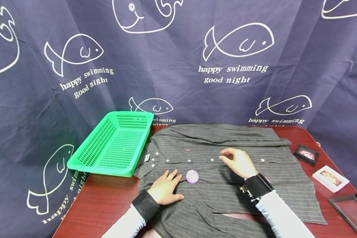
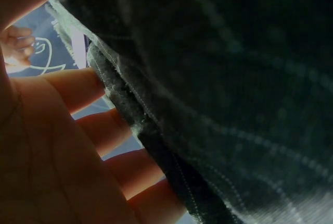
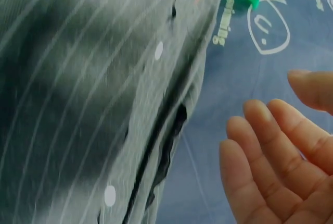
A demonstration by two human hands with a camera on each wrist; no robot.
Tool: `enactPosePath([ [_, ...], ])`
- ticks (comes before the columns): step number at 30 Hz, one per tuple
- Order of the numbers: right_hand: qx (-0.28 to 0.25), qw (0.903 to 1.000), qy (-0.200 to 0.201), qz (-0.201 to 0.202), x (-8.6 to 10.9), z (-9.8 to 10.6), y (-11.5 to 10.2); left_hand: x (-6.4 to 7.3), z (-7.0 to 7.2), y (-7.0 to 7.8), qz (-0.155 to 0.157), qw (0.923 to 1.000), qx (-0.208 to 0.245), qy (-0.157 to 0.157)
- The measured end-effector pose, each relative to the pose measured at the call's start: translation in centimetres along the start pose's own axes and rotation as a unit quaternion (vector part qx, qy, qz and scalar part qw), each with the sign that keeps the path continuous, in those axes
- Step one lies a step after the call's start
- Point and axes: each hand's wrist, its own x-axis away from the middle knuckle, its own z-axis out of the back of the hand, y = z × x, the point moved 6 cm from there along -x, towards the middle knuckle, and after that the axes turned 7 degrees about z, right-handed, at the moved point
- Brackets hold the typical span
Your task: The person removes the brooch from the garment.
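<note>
A dark grey pinstriped shirt (image 1: 279, 185) lies spread on the table, its collar to the left and white buttons along the placket. My left hand (image 1: 164, 188) rests on the shirt below the collar, fingers spread. Just right of its fingertips sits a round purple and white disc (image 1: 192, 176). In the left wrist view, the fingers reach along the edge of dark cloth (image 2: 234, 104). Over the placket hovers my right hand (image 1: 240, 162), near a button (image 1: 212, 159). The right wrist view shows its fingers (image 3: 242, 174) loosely bent, with nothing between them and the thumb.
A green plastic basket (image 1: 87, 145) stands at the back left, beside the collar. Along the right side lie a black cassette-like box (image 1: 306, 154), a white box with a picture (image 1: 331, 178) and a dark-framed object (image 1: 342, 198). A blue fish-print curtain (image 1: 178, 66) hangs behind the table.
</note>
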Motion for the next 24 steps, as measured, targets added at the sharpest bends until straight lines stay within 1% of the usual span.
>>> enactPosePath([
  [5, -0.006, 0.9999, -0.008, 0.010, -0.2, -1.6, -1.2, 0.0, -0.1, -0.1, -0.001, 1.0000, -0.003, 0.002],
  [10, -0.013, 0.9994, -0.028, 0.014, -0.2, -3.0, -2.3, -0.1, -0.1, -0.1, -0.002, 1.0000, -0.005, 0.003],
  [16, -0.022, 0.9979, -0.051, 0.034, -0.3, -4.3, -3.5, -0.1, -0.1, -0.1, 0.001, 1.0000, -0.004, 0.001],
  [24, -0.028, 0.9952, -0.083, 0.043, -0.2, -5.8, -4.5, -0.3, -0.3, -0.2, 0.000, 1.0000, -0.008, 0.003],
])
